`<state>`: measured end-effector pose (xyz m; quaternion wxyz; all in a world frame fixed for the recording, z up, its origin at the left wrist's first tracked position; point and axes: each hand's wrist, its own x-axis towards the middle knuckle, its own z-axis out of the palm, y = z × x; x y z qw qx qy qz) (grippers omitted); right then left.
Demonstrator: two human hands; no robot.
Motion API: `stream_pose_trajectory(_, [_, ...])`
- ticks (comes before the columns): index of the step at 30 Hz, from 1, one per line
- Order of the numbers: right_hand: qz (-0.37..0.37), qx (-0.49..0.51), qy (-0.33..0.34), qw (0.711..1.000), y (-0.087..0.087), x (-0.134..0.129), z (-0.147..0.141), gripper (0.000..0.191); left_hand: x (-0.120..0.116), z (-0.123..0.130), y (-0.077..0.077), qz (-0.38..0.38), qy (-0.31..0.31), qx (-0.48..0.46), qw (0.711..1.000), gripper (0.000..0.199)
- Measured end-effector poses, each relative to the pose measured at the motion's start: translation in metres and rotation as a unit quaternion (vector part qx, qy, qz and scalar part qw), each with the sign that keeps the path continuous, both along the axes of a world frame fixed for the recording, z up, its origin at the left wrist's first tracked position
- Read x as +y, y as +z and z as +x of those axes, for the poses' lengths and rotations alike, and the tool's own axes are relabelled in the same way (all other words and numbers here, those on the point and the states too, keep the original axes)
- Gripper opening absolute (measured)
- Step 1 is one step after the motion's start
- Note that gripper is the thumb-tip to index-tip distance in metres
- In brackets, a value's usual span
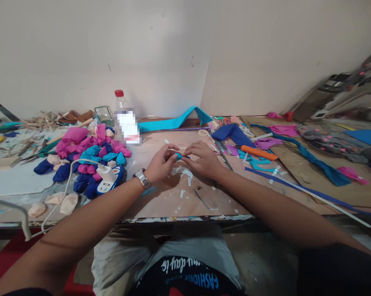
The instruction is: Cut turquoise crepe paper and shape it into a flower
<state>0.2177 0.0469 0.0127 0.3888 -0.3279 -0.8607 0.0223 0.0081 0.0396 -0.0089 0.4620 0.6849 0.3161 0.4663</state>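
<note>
Over the middle of the table, my left hand (161, 163) and my right hand (205, 160) meet with fingertips pinched around a small bright blue piece of cloth-like material (179, 156). Fingers cover much of it, so its full shape is hidden. A metal wristwatch (141, 178) is on my left wrist. White scraps (182, 172) lie on the table (163, 201) just below the hands. To the left sits a heap of puffed, gathered pieces (77, 142) in pink, blue and cream. Behind the hands lies a long folded blue strip (161, 124).
A power strip (107, 187) with a plugged-in white cable lies left. A red-capped bottle (119, 96) stands by the wall beside a blurred-out patch. On the right are an orange cutter (258, 152), a white stick (324, 199), cardboard (305, 172) and coloured strips.
</note>
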Motion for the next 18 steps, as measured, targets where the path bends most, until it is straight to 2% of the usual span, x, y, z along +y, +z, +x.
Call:
stream_pose_trajectory(7, [-0.015,0.008,0.003,1.0,-0.001,-0.0006,0.0005,0.016,-0.0008,-0.0005,0.0034,0.024,0.018,0.036,0.999,0.024])
stream_pose_trajectory(18, [-0.043,0.022,0.005,0.999,0.0017,0.0003,0.0,0.016,-0.0017,-0.0002,0.0055,0.019,-0.001,0.037,0.999,0.023])
